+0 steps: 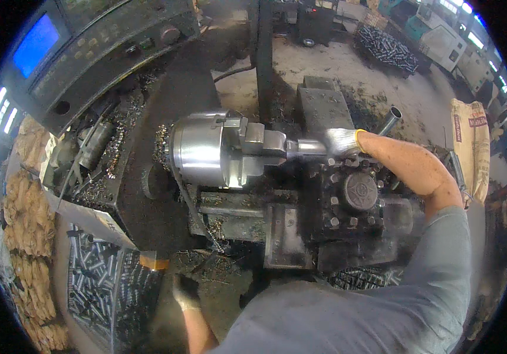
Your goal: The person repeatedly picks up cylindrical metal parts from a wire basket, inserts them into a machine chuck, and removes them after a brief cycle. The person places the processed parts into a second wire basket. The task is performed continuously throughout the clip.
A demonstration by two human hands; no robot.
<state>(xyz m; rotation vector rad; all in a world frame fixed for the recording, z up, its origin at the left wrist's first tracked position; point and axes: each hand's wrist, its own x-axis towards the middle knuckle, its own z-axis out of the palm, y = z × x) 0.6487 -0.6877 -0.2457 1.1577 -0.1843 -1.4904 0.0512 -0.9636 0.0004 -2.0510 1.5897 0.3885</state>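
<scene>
Both hands are gloved and well apart: the right hand (343,141), in white, looks closed on one metal tube (310,147) that juts from the right of the chuck (200,149); the left hand (187,292) is low below the chuck, its fingers too dark to tell whether curled or spread. One dark lathe (174,97) carries the chuck. One control panel (103,50) stands up and left of the chuck, with one blue screen (36,46) on which nothing can be read. Down and left of the chuck sits one bin (114,295) of short metal pieces, too many to count; far up and right of it lies one heap of similar pieces (387,49). One tan sack (470,147), far right of the chuck, bears dark red print. One tool post (351,203), right of and slightly below the chuck, has several bolt heads and one round cap (361,191) with a raised star-like emblem. One loose-looking tilted pipe (389,121) shows beyond the right hand, right of the chuck.
</scene>
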